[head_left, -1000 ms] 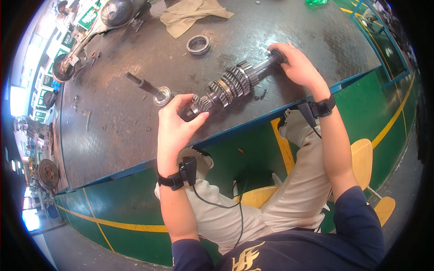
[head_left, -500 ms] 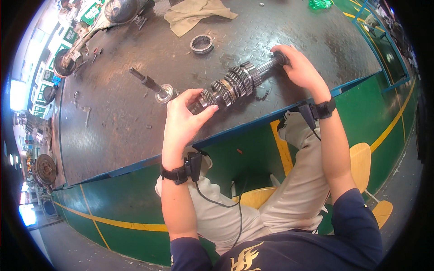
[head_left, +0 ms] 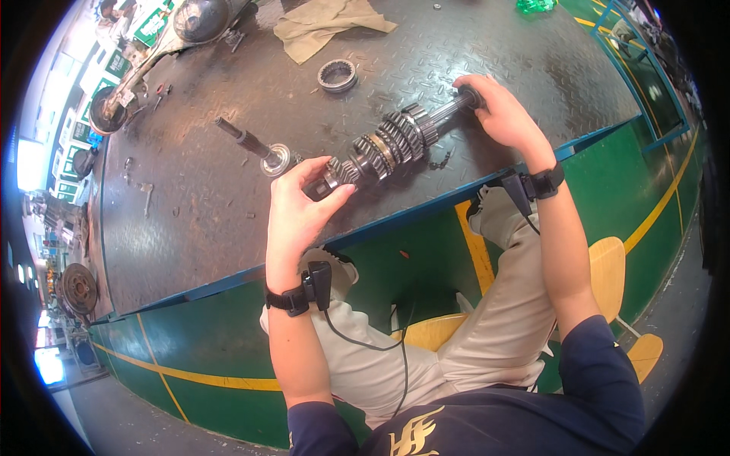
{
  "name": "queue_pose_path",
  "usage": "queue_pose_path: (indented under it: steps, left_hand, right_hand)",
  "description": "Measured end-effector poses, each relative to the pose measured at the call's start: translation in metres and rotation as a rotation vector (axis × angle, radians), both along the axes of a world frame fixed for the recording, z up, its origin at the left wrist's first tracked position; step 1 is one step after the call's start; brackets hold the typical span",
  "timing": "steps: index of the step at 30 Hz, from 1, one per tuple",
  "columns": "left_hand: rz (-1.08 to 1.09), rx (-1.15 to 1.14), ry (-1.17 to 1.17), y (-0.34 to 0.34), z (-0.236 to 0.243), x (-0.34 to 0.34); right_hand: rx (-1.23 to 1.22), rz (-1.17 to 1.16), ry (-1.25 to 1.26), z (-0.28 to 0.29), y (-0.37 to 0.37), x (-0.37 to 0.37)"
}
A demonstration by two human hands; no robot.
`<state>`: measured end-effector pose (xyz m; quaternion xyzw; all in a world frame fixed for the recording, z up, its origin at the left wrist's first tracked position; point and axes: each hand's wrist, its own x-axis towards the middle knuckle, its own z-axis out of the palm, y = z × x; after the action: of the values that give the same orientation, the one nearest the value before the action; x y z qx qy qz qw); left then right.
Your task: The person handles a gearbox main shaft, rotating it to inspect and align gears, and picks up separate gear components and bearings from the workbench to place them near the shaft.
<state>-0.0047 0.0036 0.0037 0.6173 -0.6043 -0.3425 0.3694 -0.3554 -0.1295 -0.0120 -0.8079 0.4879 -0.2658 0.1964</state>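
A steel gear shaft (head_left: 384, 148) carrying several toothed gears lies diagonally across the worktable (head_left: 190, 213). My left hand (head_left: 300, 197) is closed around the shaft's lower-left end, thumb and fingers at the small helical gear there. My right hand (head_left: 498, 114) grips the upper-right end, fingers curled on the dark collar. A second, shorter shaft with a bearing (head_left: 275, 158) stands beside my left hand. A small dark chain-like piece (head_left: 439, 162) lies just beside the gear shaft, on its near side.
Behind are a steel ring (head_left: 337, 75), a tan cloth (head_left: 327, 30), green plastic (head_left: 532, 6) and, at left, a large axle housing (head_left: 194, 19). Small parts (head_left: 146, 190) lie leftward. A blue railing (head_left: 646, 83) stands right. A wooden chair (head_left: 608, 270) and my legs are below the table edge.
My left hand and the end gear shifted right toward the gear stack, then moved slightly back down-left. My right hand keeps its grip with little movement.
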Motion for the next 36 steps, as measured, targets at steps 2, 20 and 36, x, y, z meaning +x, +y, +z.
queue_pose_path:
  steps: [2, 20, 36]
  left_hand:
    - [0.009, 0.003, -0.004, -0.002, -0.001, -0.003]
    - [0.006, -0.054, -0.044, 0.005, 0.001, 0.002]
    - [-0.014, -0.050, -0.101, -0.005, 0.003, -0.010]
  right_hand:
    - [-0.006, 0.006, -0.001, -0.001, 0.000, 0.001]
    - [0.023, -0.010, -0.009, -0.001, 0.000, 0.000]
    - [-0.001, 0.004, 0.005, 0.000, 0.002, 0.000]
